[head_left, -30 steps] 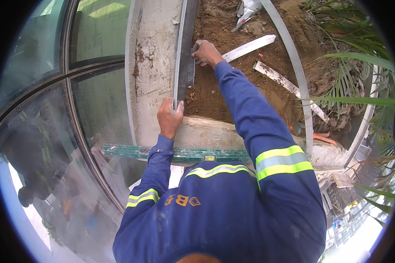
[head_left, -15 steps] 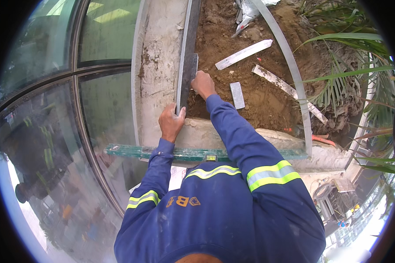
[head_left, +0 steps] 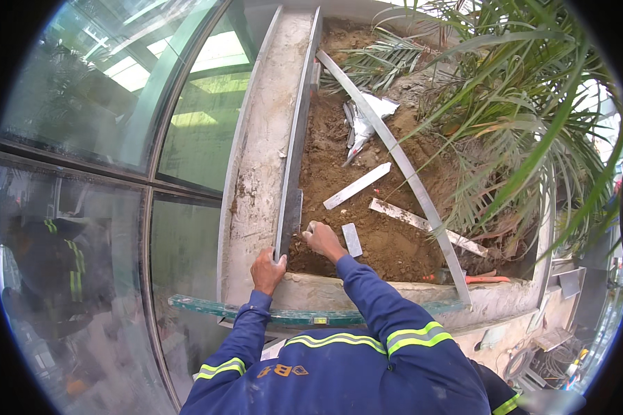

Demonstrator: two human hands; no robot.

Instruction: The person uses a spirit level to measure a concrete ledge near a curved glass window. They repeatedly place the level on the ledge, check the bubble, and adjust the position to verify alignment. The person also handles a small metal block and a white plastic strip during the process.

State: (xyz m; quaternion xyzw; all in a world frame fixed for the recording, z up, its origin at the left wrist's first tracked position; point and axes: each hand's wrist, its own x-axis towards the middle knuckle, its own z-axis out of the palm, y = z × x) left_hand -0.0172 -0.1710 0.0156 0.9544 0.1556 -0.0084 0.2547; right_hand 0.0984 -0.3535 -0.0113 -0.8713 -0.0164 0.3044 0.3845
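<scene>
Metal straightedge (head_left: 294, 159) lies along the planter's inner wall; your left hand (head_left: 266, 270) clasps its near end, your right hand (head_left: 323, 240) presses soil just beside it, fingers curled, holding nothing I can tell. You seem to be seating it; next likely calls for levelling. Three white strips, one straightedge.

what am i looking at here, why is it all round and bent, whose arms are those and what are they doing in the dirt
This is one picture from a wide fisheye camera worn on a person's head, looking down, which is why straight edges bend. The blue sleeves with reflective stripes are that person's own arms. The left hand grips the near end of a long metal bar that runs along the inner edge of a concrete planter. The right hand rests on the soil beside it. On the soil lie a few pale flat strips, a curved metal strip and crumpled paper. A palm plant grows at right; glass panes are at left.
</scene>
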